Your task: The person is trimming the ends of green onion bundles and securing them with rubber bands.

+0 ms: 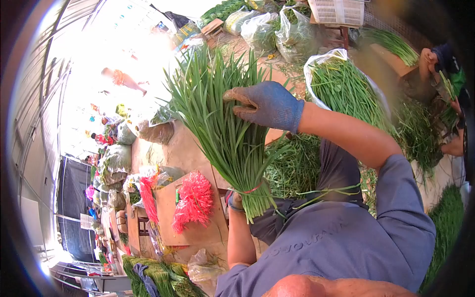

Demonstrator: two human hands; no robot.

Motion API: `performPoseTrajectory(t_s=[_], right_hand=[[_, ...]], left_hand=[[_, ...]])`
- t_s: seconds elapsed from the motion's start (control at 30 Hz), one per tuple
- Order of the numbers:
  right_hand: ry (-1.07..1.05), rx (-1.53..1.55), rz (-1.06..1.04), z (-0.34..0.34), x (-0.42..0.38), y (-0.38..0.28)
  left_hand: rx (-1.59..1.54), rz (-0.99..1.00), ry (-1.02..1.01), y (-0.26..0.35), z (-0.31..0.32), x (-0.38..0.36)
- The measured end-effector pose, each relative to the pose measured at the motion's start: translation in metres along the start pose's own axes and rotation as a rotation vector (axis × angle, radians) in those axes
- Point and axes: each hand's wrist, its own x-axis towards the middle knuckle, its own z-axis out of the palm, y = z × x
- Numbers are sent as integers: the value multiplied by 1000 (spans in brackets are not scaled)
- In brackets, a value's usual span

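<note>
I hold a thick bundle of green chives, tied near its base with a red band. My right hand, in a blue work glove, lies over the upper leaves of the bundle. My left hand, also gloved, grips the bundle at its base and is mostly hidden behind the stalks. The leaf tips fan out toward the upper left. A few loose leaves trail across my blue shirt.
A pile of red rubber bands lies on a cardboard sheet to the left. Plastic bags of greens and a white crate stand beyond. Another person's hands hold greens at the right edge.
</note>
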Motion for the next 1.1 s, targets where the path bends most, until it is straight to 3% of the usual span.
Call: performPoseTrajectory(t_s=[0.1, 0.2, 0.3, 0.4, 0.47, 0.53, 0.6, 0.7, 0.73, 0.83, 0.93, 1.07, 1.1], right_hand=[[-6, -55, -70, 0, 6, 2], [-182, -112, -51, -8, 13, -3], [-155, -139, -84, -3, 17, 4], [-156, 890, 211, -23, 13, 5], [-258, 1059, -71, -31, 2, 11], [-604, 1094, -116, -51, -8, 4], [-1184, 952, 90, -80, -17, -12], [-1098, 685, 233, -77, -22, -18], [-990, 611, 402, -81, -15, -25], [-505, 634, 71, -56, -4, 0], [-78, 429, -45, -39, 16, 4], [-26, 192, 11, -32, 40, 8], [-96, 169, 73, -33, 44, 5]], left_hand=[[1, -1, 0, 1, 0, 1], [3, -4, -2, 2, 1, 1], [-2, -7, -1, -1, 0, 0], [-15, -4, 2, -5, -2, -3], [-21, 2, 7, -6, -2, -5], [-20, 8, 10, -8, -3, -6], [-18, 12, 11, -6, -2, -6], [-11, 10, 8, -4, -3, -4], [-9, 12, 7, -3, -3, -3], [2, 7, 6, -1, -2, -2], [9, -1, 1, -2, 0, -2], [11, -7, 7, -4, 2, -3], [10, -10, 8, -5, 2, -3]])
